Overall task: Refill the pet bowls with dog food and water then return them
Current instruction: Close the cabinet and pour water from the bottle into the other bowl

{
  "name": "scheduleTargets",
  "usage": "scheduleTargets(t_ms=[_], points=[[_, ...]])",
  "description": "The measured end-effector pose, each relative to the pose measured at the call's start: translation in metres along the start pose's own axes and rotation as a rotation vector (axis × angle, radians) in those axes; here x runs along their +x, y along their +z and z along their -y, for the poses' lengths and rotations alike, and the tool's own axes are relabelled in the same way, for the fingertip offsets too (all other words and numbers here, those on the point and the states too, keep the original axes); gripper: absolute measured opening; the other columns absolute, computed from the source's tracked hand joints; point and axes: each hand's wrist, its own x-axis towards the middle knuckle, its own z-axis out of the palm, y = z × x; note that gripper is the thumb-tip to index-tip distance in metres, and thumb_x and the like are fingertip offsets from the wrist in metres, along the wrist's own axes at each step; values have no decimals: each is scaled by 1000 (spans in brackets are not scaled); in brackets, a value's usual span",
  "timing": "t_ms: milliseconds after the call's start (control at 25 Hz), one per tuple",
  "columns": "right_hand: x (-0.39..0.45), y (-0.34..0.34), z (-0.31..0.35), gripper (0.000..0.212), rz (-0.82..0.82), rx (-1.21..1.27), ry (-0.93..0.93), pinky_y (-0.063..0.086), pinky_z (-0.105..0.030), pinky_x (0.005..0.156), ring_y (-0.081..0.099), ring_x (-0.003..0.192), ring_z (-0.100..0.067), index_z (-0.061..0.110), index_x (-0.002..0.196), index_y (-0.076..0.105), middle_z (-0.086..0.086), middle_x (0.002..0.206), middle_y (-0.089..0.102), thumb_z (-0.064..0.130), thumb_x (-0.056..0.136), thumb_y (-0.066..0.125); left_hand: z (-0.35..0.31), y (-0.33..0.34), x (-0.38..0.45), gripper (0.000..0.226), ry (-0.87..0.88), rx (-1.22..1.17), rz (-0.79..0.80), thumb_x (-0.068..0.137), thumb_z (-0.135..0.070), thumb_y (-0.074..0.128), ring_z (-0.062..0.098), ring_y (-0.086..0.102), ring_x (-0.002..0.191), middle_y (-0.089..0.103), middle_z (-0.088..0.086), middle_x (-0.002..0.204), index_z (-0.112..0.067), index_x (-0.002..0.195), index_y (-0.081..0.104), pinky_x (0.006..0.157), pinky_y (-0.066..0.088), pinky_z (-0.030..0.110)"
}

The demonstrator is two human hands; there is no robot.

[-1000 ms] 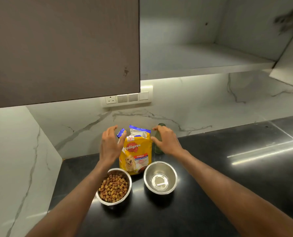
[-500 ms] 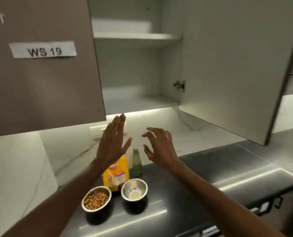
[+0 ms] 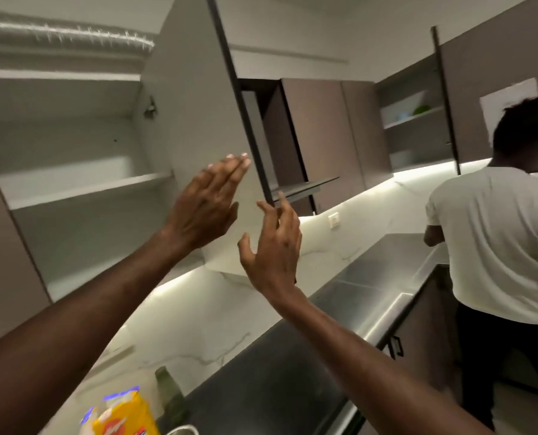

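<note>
My left hand (image 3: 206, 204) is raised flat, fingers together, in front of the open cabinet door (image 3: 198, 120). My right hand (image 3: 272, 249) is up beside it with fingers spread, holding nothing, its fingertips near the door's lower corner. At the bottom edge the yellow dog food bag (image 3: 124, 414) and a green bottle (image 3: 168, 390) stand on the black counter (image 3: 261, 372). Only a sliver of one steel bowl's rim (image 3: 183, 430) shows; the other bowl is out of view.
The open wall cabinet (image 3: 73, 183) has bare shelves. A person in a white shirt (image 3: 496, 240) stands at the counter to the right. More wall cabinets (image 3: 324, 127) hang beyond, one open with dishes (image 3: 408, 111).
The view has swung up and to the right. Both hands have risen from the bag and bottle to the cabinet door. The bowls have dropped out of view.
</note>
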Motion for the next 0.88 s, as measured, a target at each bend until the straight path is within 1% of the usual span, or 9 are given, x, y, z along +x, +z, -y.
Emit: scheduleTargets(t_ms=[120, 200, 320, 360, 440, 520, 600, 720, 880], points=[[12, -6, -30, 80, 138, 20, 269, 41, -49, 126, 36, 159, -31, 19, 164, 34, -10, 175, 33, 33, 97, 76, -32, 10, 46, 65, 258, 121, 121, 110, -22, 38, 32, 20, 167, 19, 11, 180, -13, 172, 17, 134, 24, 52], [11, -1, -46, 86, 324, 70, 345, 46, -46, 122, 47, 153, -34, 15, 169, 24, -12, 170, 43, 31, 101, 74, -38, 20, 55, 60, 290, 183, 257, 113, -32, 32, 30, 16, 167, 25, 10, 178, -16, 170, 23, 136, 15, 53], [3, 11, -57, 64, 435, 116, 377, 52, -43, 116, 60, 142, -33, 14, 159, 38, -10, 158, 56, 27, 105, 70, -26, 25, 50, 62, 277, 274, 376, 112, -51, 29, 31, 30, 164, 43, 10, 170, -19, 164, 41, 136, 15, 56], [-1, 16, -59, 54, 406, 125, 370, 54, -42, 114, 64, 136, -30, 15, 153, 45, -9, 151, 61, 27, 106, 70, -22, 24, 46, 64, 295, 313, 367, 111, -56, 27, 33, 40, 158, 52, 12, 163, -18, 158, 50, 135, 18, 57], [-16, 28, -53, 38, 329, 144, 324, 60, -39, 108, 71, 120, -23, 19, 139, 55, -4, 134, 71, 29, 105, 70, -18, 21, 38, 64, 288, 310, 294, 111, -58, 28, 34, 64, 129, 70, 15, 130, -13, 128, 71, 131, 28, 56], [-35, 45, -41, 35, 300, 191, 231, 63, -36, 102, 72, 108, -19, 21, 133, 59, -1, 125, 72, 30, 103, 74, -10, 13, 25, 59, 244, 242, 207, 111, -53, 33, 32, 69, 103, 72, 12, 103, -13, 99, 75, 125, 37, 55], [-59, 67, -26, 41, 329, 239, 97, 65, -35, 95, 69, 104, -18, 20, 136, 58, -2, 125, 65, 27, 100, 76, 4, 5, -3, 54, 168, 196, 192, 110, -47, 38, 30, 69, 95, 72, 10, 95, -14, 90, 76, 121, 43, 54], [-89, 106, 0, 65, 360, 287, -64, 63, -33, 101, 63, 122, -22, 19, 154, 48, -6, 150, 49, 18, 96, 77, 35, 3, -63, 43, 78, 221, 208, 108, -38, 44, 31, 71, 109, 75, 11, 111, -13, 102, 79, 128, 35, 53], [-126, 168, 45, 79, 358, 375, -185, 37, -40, 128, 33, 163, -29, 16, 170, 27, -8, 180, 23, 24, 102, 66, 76, 6, -141, 50, -89, 282, 165, 105, -30, 44, 36, 50, 152, 58, 16, 158, -7, 145, 65, 133, 21, 56]])
